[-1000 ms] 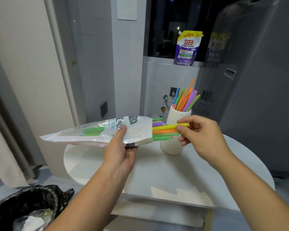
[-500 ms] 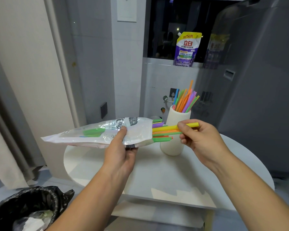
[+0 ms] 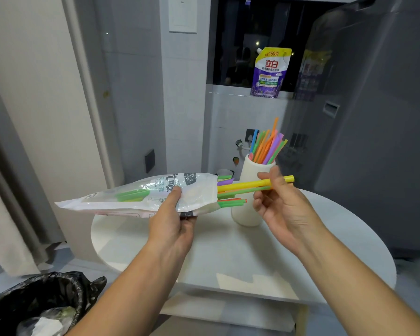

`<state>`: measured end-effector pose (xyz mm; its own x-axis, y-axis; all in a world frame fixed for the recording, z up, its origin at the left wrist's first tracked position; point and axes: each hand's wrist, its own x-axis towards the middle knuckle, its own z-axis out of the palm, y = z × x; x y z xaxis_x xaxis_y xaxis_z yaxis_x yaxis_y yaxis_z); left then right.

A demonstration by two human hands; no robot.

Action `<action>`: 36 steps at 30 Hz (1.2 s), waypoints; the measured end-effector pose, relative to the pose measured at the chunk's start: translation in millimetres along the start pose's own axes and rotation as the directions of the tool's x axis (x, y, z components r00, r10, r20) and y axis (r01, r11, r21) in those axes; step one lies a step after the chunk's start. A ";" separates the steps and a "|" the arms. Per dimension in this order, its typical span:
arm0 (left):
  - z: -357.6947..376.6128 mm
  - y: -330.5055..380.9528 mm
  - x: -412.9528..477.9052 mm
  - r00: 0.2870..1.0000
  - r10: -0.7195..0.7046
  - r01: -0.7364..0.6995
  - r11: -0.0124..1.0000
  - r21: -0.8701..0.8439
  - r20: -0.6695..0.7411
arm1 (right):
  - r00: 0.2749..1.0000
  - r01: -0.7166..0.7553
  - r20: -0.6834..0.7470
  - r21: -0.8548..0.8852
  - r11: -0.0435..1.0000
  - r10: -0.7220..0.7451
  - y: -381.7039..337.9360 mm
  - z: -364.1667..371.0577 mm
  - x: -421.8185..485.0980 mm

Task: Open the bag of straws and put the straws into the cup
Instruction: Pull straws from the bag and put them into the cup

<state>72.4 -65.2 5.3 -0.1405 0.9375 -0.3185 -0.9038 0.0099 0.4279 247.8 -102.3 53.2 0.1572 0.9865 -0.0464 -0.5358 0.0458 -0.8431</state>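
Note:
My left hand (image 3: pixel 174 219) grips the clear plastic bag of straws (image 3: pixel 141 196) and holds it level above the round white table (image 3: pixel 228 251), open end to the right. Green, purple and orange straws (image 3: pixel 230 202) stick out of that end. My right hand (image 3: pixel 280 204) pinches a yellow straw (image 3: pixel 243 186) and a green one beside it, both drawn partly out of the bag. Just behind them stands a white cup (image 3: pixel 249 195) with several coloured straws (image 3: pixel 268 147) upright in it.
A black-lined waste bin (image 3: pixel 34 306) sits on the floor at lower left. A purple detergent pouch (image 3: pixel 269 72) stands on the window ledge behind the cup. A grey appliance (image 3: pixel 374 117) rises at the right, a curtain at far left.
My right hand has moved rightward, drawing the yellow and green straws further out of the bag. The left hand and bag have stayed in place.

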 end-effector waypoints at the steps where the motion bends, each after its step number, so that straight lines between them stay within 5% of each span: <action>1: -0.3 0.3 0.3 1.000 0.000 0.000 1.000 0.002 -0.001 | 1.000 0.020 0.007 -0.024 1.000 -0.020 4.4 0.8 -0.2; 14: 0.6 -1.8 -2.3 1.000 -0.014 0.014 1.000 -0.018 -0.003 | 0.972 0.169 -0.118 -0.258 0.951 -0.204 20.6 -0.3 7.9; 36: -1.6 4.4 10.5 1.000 0.005 -0.006 1.000 -0.027 -0.013 | 0.935 0.309 -0.030 -0.423 0.852 -0.354 -44.2 -19.0 12.3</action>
<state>66.3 -55.9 2.5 -0.1507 0.9328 -0.3274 -0.9137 -0.0050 0.4064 289.2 -95.2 79.7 0.3616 0.9011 0.2392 -0.0573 0.2775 -0.9590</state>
